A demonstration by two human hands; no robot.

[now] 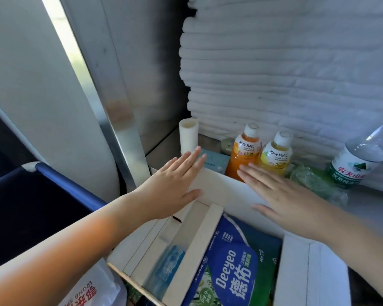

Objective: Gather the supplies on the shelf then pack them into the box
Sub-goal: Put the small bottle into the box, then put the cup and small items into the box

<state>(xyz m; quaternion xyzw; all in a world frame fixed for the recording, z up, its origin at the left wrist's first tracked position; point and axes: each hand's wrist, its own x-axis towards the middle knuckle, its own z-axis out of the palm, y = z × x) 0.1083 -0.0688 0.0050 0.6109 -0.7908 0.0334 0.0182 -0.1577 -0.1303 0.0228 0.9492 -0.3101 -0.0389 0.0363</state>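
Reaching across the white box (219,186), both hands are flat, fingers straight and slightly spread, holding nothing. The left hand (175,184) lies over the far-left corner of the box's raised far flap. The right hand (283,199) lies on that flap's right part, fingertips just in front of the orange juice bottle (244,155).

That bottle and the yellow juice bottle (275,157) stand touching on the shelf (161,151), just beyond the flap. Both look full, so probably weighty and rigid with slick labels; a wrap round the body below the cap should suit.

The water bottle (358,160), far right and tilted, looks thin-walled and likely to dent; take it at the label.

A soft blue wipes pack (230,261) already lies in the box.
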